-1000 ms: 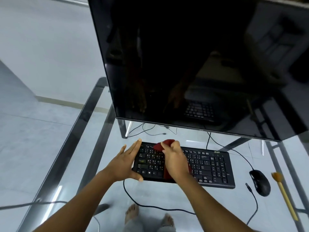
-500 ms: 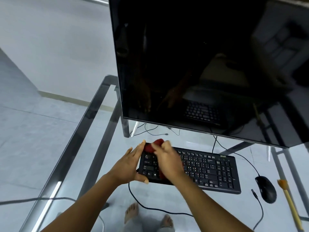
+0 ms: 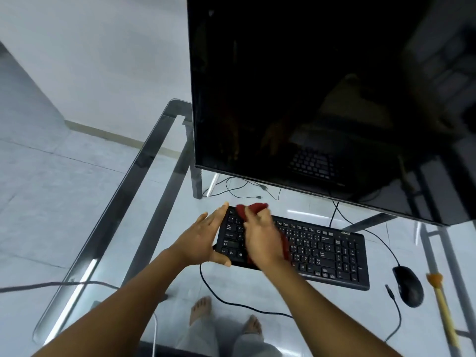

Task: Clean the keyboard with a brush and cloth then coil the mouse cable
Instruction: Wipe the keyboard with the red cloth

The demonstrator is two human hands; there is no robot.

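A black keyboard point(image 3: 324, 251) lies on the glass table under the monitor. My right hand point(image 3: 260, 238) grips a dark red cloth point(image 3: 253, 208) and presses it on the keyboard's left part. My left hand point(image 3: 203, 238) rests with straight fingers against the keyboard's left end, thumb at its front corner. To the right, a black mouse point(image 3: 409, 287) sits on the glass, its cable point(image 3: 396, 315) trailing loose toward the front. A brush point(image 3: 441, 302) with a yellow handle and orange head lies at the far right.
A large dark monitor point(image 3: 322, 99) hangs over the back of the glass table point(image 3: 144, 176). The keyboard cable point(image 3: 231, 302) loops toward the table's front. More cables lie behind the keyboard. My bare feet show through the glass.
My right hand has slid the red cloth leftward along the keyboard toward its left end. The view has shifted left. My left hand stays at the keyboard's left edge.
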